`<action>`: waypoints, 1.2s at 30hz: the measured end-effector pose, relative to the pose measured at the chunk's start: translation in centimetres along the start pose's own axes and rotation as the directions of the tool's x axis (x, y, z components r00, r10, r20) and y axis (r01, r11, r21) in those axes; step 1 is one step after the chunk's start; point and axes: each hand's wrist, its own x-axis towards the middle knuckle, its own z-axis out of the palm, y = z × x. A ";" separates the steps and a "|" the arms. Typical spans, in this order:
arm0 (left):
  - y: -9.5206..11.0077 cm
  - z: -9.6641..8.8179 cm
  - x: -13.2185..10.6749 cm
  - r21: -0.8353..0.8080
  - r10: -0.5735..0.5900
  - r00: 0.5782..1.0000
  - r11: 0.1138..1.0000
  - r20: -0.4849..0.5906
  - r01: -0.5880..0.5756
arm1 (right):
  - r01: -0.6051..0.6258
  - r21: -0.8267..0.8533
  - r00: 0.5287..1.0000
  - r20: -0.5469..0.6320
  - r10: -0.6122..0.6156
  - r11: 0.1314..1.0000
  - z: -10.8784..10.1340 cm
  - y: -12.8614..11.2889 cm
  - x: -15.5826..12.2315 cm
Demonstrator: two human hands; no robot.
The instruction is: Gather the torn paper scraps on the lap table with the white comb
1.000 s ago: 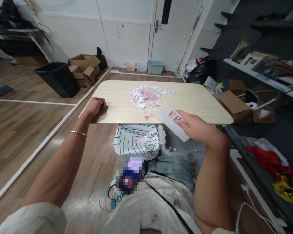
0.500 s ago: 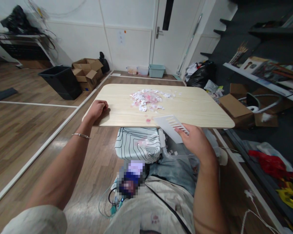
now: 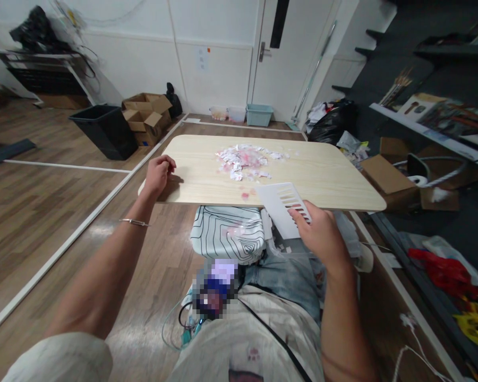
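My right hand grips a thin white plate with a row of slots, tilted over the table's front edge. Its fingers and thumb close on the slotted end. Above the left end of the pale wooden table, my left hand hangs with loosely curled fingers, nothing visible in them. A heap of torn white paper scraps, stained pink in places, lies at the table's middle. Nearer the front edge is a small pink wet spot.
Below the table edge sit a white case with black wavy lines and a clear plastic bin holding a few scraps. A black trash bin and cardboard boxes stand left; another open carton is at right.
My left hand has lifted slightly off the tabletop. The slotted plate has turned a little and shows more of its face, still in my right hand. The view has shifted slightly.
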 end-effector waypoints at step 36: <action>-0.8 3.2 -35.3 0.829 -0.582 0.675 0.554 0.454 -0.080 | 0.008 -0.033 0.996 -0.084 -0.011 0.999 -1.1 0.3 0.1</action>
